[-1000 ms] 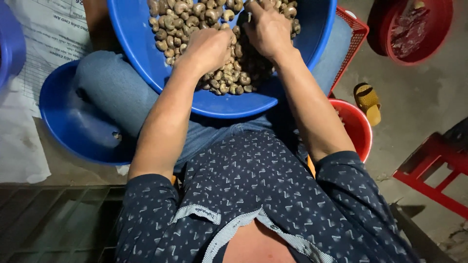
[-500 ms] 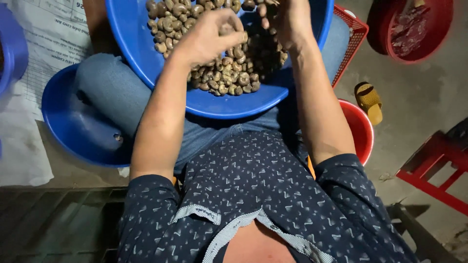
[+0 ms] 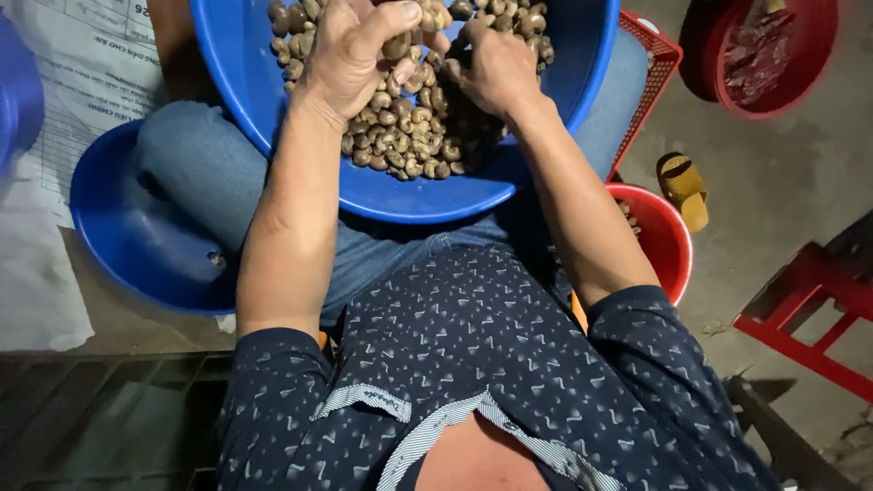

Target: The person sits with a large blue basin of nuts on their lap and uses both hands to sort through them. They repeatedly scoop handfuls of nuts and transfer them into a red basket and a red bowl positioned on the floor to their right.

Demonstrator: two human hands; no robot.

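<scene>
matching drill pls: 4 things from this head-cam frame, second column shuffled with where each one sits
Things:
1. large blue basin
2. red bucket
3. yellow sandal
4. red stool

Places:
A. on the concrete floor, just beyond the red bucket
B. on the person's lap, full of brown nuts
C. at the frame's right edge, on the floor
D. beside the person's right arm, partly hidden by it

Pairs: 1-B, 2-D, 3-A, 4-C
</scene>
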